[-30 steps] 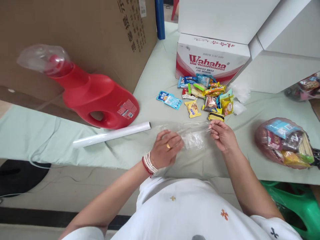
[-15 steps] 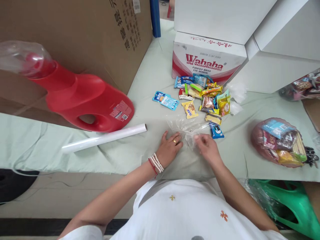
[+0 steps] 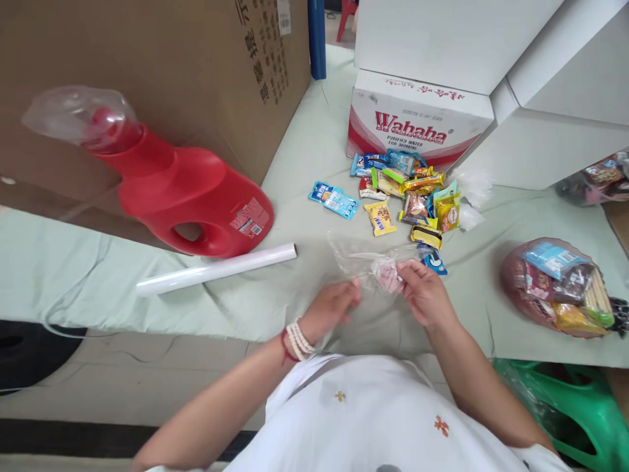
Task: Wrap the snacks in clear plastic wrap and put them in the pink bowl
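Note:
A clear plastic bag [image 3: 366, 259] lies crumpled on the pale green cloth just in front of me. My left hand [image 3: 330, 308] pinches its near left edge, fingers closed. My right hand [image 3: 423, 292] grips the bag's right side, fingers curled around bunched film. Just beyond the bag lies a heap of small snack packets [image 3: 410, 193], with a blue packet [image 3: 432, 259] touching my right fingers and a yellow one [image 3: 379, 217] further back.
A red detergent jug [image 3: 181, 190] lies on its side at the left, a white roll [image 3: 216, 269] in front of it. A large cardboard box [image 3: 147, 78], a Wahaha carton [image 3: 417, 124] and white boxes stand behind. A filled snack bag [image 3: 557, 285] sits right; green plastic stool [image 3: 584, 413] below.
My hands drew together on the bag and lifted its near edge. My left hand went from lying flat on the film to pinching it. A blue packet now lies beside my right hand.

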`<state>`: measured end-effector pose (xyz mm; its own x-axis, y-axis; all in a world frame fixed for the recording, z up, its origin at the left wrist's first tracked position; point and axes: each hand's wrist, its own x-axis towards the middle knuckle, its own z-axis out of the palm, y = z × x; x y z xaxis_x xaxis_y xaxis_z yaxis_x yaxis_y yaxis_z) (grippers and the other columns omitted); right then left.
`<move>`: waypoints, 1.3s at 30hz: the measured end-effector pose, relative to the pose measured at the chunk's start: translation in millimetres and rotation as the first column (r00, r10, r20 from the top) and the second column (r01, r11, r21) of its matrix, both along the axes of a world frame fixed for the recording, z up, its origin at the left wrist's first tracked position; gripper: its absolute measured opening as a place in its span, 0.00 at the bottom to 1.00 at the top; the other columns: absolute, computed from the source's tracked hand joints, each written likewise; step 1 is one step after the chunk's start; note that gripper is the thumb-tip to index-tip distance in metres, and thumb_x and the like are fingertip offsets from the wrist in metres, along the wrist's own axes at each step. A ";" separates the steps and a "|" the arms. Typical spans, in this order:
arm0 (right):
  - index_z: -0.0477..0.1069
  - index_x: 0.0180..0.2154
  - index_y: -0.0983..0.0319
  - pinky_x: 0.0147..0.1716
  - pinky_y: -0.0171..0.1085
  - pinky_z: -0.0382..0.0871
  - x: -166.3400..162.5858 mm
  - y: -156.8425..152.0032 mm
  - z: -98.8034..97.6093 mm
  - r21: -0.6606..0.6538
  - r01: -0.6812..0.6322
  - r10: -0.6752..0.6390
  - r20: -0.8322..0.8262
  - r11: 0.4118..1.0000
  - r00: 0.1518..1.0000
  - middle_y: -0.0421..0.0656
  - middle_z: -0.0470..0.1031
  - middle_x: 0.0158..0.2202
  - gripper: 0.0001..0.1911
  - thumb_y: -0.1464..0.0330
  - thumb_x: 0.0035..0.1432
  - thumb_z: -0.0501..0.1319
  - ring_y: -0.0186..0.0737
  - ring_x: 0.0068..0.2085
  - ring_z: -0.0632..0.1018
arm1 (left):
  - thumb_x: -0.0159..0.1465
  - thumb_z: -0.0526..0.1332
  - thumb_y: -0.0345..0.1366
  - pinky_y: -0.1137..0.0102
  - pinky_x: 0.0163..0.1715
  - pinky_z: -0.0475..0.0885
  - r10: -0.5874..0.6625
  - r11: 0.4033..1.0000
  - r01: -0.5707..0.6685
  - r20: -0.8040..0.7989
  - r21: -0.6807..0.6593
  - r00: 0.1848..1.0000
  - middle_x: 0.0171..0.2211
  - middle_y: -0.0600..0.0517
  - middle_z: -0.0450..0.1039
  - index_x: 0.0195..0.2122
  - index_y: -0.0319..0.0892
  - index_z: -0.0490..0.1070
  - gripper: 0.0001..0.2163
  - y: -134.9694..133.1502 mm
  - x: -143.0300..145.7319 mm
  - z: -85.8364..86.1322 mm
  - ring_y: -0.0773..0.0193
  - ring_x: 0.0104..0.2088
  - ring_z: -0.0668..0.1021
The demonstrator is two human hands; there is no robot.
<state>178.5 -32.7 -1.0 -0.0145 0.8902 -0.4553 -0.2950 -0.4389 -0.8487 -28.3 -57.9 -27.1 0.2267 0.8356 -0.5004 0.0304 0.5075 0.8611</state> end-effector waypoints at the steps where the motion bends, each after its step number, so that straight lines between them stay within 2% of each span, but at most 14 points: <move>1: 0.75 0.29 0.60 0.32 0.37 0.75 -6.7 -4.2 -1.3 0.029 -0.026 0.026 0.015 0.999 1.000 0.39 0.77 0.28 0.19 0.55 0.46 0.77 0.38 0.30 0.77 | 0.59 0.62 0.63 0.70 0.24 0.72 0.073 0.997 -0.073 0.027 -0.001 0.997 0.31 0.46 0.78 0.28 0.42 0.75 0.25 -2.5 12.8 -1.6 0.58 0.32 0.78; 3: 0.76 0.29 0.60 0.32 0.34 0.73 -10.2 -9.5 -2.6 0.064 -0.050 0.047 0.048 0.997 0.998 0.39 0.77 0.29 0.18 0.55 0.49 0.76 0.34 0.30 0.76 | 0.55 0.70 0.58 0.71 0.29 0.74 0.278 0.960 -0.280 0.107 0.009 0.955 0.31 0.50 0.77 0.29 0.42 0.73 0.22 -4.8 26.6 -4.4 0.61 0.34 0.78; 5: 0.77 0.31 0.60 0.32 0.32 0.74 0.5 -9.6 -2.1 0.058 -0.008 0.005 0.063 0.998 0.998 0.38 0.78 0.31 0.18 0.55 0.48 0.77 0.32 0.30 0.75 | 0.51 0.74 0.54 0.70 0.32 0.76 0.349 0.937 -0.335 0.250 -0.100 0.903 0.30 0.52 0.75 0.31 0.42 0.70 0.22 -4.7 21.5 -4.2 0.62 0.34 0.79; 9: 0.75 0.31 0.61 0.34 0.35 0.79 43.0 1.1 -0.4 -0.077 0.023 -0.018 0.055 0.997 0.998 0.39 0.79 0.32 0.24 0.54 0.39 0.80 0.35 0.32 0.79 | 0.49 0.77 0.49 0.78 0.18 0.65 0.204 0.946 -0.067 0.420 -0.318 0.884 0.25 0.57 0.70 0.31 0.42 0.64 0.24 0.5 -26.9 2.7 0.69 0.22 0.76; 13: 0.72 0.30 0.61 0.21 0.29 0.72 68.4 10.3 -7.5 -0.170 -0.051 0.074 0.128 0.984 0.989 0.37 0.78 0.29 0.27 0.53 0.36 0.80 0.29 0.23 0.75 | 0.52 0.74 0.51 0.78 0.13 0.50 0.014 0.966 0.035 0.187 -0.256 0.982 0.19 0.62 0.61 0.30 0.43 0.63 0.23 9.8 -74.7 2.3 0.77 0.13 0.61; 16: 0.70 0.30 0.60 0.19 0.30 0.70 68.6 11.4 -18.0 -0.171 -0.121 0.159 0.225 0.978 0.961 0.37 0.77 0.28 0.28 0.50 0.37 0.79 0.30 0.21 0.74 | 0.53 0.71 0.47 0.75 0.18 0.58 -0.060 0.997 0.044 -0.292 -0.064 0.954 0.19 0.61 0.62 0.33 0.43 0.67 0.17 10.8 -90.9 2.9 0.69 0.17 0.67; 18: 0.70 0.30 0.60 0.19 0.32 0.70 65.0 10.2 -25.4 -0.150 -0.165 0.204 0.296 0.975 0.933 0.38 0.77 0.28 0.27 0.48 0.41 0.76 0.31 0.21 0.73 | 0.54 0.69 0.41 0.70 0.24 0.66 0.070 0.981 0.058 -0.609 0.187 0.790 0.24 0.58 0.67 0.37 0.43 0.70 0.13 6.9 -90.7 11.7 0.65 0.23 0.71; 21: 0.69 0.31 0.59 0.19 0.33 0.66 59.4 8.0 -34.1 -0.066 -0.229 0.236 0.387 0.971 0.891 0.37 0.75 0.28 0.24 0.47 0.49 0.71 0.31 0.20 0.71 | 0.61 0.62 0.36 0.63 0.38 0.72 0.428 0.788 0.170 -0.725 0.592 0.540 0.37 0.49 0.73 0.41 0.42 0.73 0.08 1.1 -73.2 36.0 0.59 0.35 0.75; 24: 0.68 0.32 0.59 0.20 0.33 0.62 55.2 6.5 -38.3 0.009 -0.290 0.252 0.469 0.957 0.846 0.37 0.74 0.28 0.22 0.47 0.57 0.65 0.31 0.20 0.69 | 0.68 0.56 0.33 0.62 0.47 0.73 0.506 0.597 0.316 -0.652 0.737 0.564 0.40 0.46 0.76 0.41 0.42 0.75 0.08 5.1 -40.9 50.8 0.57 0.43 0.77; 26: 0.68 0.33 0.59 0.21 0.34 0.61 55.8 3.9 -39.6 0.015 -0.306 0.252 0.532 0.952 0.808 0.38 0.74 0.28 0.21 0.47 0.59 0.63 0.32 0.20 0.67 | 0.70 0.54 0.33 0.61 0.50 0.73 0.383 0.577 0.434 -0.699 0.692 0.604 0.42 0.46 0.79 0.44 0.42 0.76 0.10 12.0 -19.5 43.3 0.57 0.45 0.79; 28: 0.67 0.32 0.59 0.22 0.34 0.60 62.4 -2.2 -41.5 0.011 -0.305 0.229 0.635 0.952 0.738 0.38 0.73 0.26 0.22 0.47 0.60 0.61 0.33 0.21 0.67 | 0.71 0.55 0.37 0.55 0.55 0.71 0.258 0.576 0.570 -0.792 0.585 0.553 0.52 0.42 0.78 0.50 0.41 0.76 0.13 17.6 -4.9 22.2 0.52 0.53 0.78; 33: 0.71 0.30 0.59 0.27 0.34 0.62 105.2 -25.1 -38.9 -0.063 -0.394 0.263 0.837 0.917 0.479 0.38 0.71 0.24 0.23 0.47 0.61 0.57 0.37 0.26 0.70 | 0.71 0.57 0.46 0.37 0.69 0.46 0.100 0.581 0.732 -0.924 0.356 0.370 0.73 0.41 0.54 0.69 0.51 0.63 0.26 11.4 -5.8 -35.5 0.43 0.73 0.57; 36: 0.75 0.34 0.59 0.26 0.34 0.61 122.4 -15.0 -14.9 -0.110 -0.445 0.282 0.896 0.889 0.343 0.39 0.72 0.23 0.23 0.47 0.62 0.56 0.38 0.25 0.70 | 0.71 0.55 0.50 0.37 0.70 0.40 0.069 0.544 0.770 -0.932 0.333 0.355 0.75 0.43 0.47 0.72 0.56 0.57 0.28 4.0 -14.9 -45.7 0.44 0.74 0.53; 39: 0.77 0.38 0.60 0.29 0.36 0.62 111.2 34.8 16.0 0.003 -0.435 0.086 0.979 0.900 0.184 0.42 0.76 0.27 0.20 0.52 0.65 0.56 0.40 0.27 0.73 | 0.71 0.55 0.53 0.36 0.69 0.38 0.057 0.530 0.783 -0.934 0.326 0.351 0.76 0.43 0.46 0.72 0.56 0.55 0.30 2.9 -18.2 -45.2 0.43 0.75 0.51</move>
<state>289.7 2.1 15.0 0.0109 0.9945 -0.1042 0.8847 -0.0581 -0.4626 -46.5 -55.0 -72.3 0.4765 0.8791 -0.0101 0.8503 -0.4578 0.2595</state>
